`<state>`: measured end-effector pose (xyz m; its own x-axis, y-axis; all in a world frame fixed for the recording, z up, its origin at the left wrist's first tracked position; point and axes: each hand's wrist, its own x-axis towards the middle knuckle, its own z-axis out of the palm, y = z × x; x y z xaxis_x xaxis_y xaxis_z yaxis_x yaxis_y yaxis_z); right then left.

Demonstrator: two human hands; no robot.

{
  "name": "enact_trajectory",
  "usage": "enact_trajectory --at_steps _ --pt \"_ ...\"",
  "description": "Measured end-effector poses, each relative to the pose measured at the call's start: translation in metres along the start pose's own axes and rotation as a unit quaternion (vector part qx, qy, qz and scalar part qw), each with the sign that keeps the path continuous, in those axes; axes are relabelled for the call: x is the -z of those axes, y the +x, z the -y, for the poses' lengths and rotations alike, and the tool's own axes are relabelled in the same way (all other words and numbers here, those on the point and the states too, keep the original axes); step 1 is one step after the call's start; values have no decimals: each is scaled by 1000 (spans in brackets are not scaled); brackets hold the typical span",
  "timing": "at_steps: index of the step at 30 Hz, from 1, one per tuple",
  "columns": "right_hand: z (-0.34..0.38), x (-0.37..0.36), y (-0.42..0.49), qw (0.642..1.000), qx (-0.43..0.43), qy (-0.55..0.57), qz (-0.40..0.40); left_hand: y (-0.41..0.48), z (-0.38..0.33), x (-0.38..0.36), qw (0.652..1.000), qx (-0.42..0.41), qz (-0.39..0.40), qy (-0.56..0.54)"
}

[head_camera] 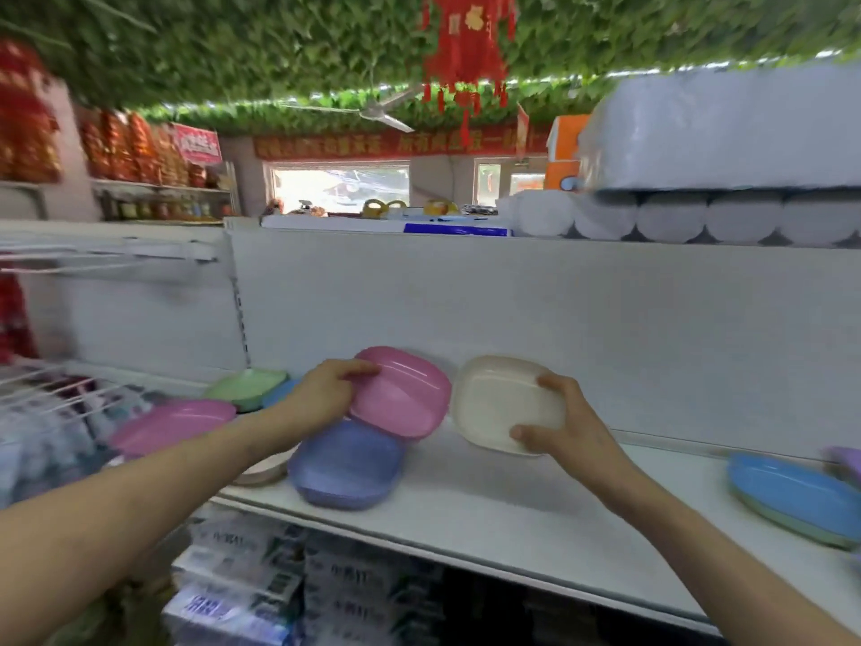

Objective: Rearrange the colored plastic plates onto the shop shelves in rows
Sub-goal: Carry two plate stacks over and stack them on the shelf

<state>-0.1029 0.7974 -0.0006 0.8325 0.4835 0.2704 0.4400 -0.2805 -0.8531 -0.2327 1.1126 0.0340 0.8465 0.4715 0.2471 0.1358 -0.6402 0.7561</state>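
Holding two plates mid-frame over the white shelf: left grip clamped on the tilted pink plate, which rests on a purple plate; right grip grasping the cream plate just right of it.

Pink plate, cream plate, purple plate, blue plate, white shelf.

Two pink plates, two blue, two purple, two cream, two green.
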Motion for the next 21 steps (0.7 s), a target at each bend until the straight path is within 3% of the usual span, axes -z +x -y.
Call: enact_trajectory --at_steps 13,21 --pt "107 -194 24 1000 6 -20 11 -9 146 194 999 8 -26 18" --pt "129 -248 5 996 -17 -84 10 -2 208 224 999 31 4 -41"
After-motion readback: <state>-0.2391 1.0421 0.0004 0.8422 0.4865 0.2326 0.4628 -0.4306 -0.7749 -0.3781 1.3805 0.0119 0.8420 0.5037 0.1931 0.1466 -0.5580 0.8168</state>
